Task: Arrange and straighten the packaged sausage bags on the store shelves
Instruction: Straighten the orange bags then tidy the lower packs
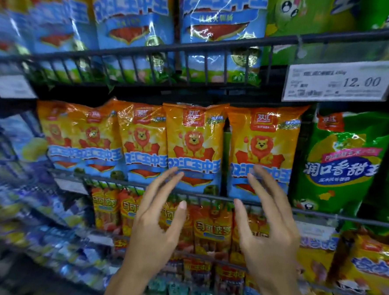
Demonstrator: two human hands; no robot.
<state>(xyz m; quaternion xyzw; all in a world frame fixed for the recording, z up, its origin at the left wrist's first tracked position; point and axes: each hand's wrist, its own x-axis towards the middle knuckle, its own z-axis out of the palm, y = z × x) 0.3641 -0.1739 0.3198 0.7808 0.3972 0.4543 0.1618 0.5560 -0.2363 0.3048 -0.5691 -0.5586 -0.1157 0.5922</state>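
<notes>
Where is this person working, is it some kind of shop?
Most likely a supermarket aisle: wire shelves packed with rows of orange lion bags, and a price tag reading 12.00 clipped to the rail. Both hands reach towards the bags.

Left hand (154, 227), right hand (268, 229), fingers spread

Four orange sausage bags (193, 147) with lion pictures stand upright in a row on the middle shelf (208, 197), at centre; a narrow gap splits the two toward 3 o'clock.
</notes>
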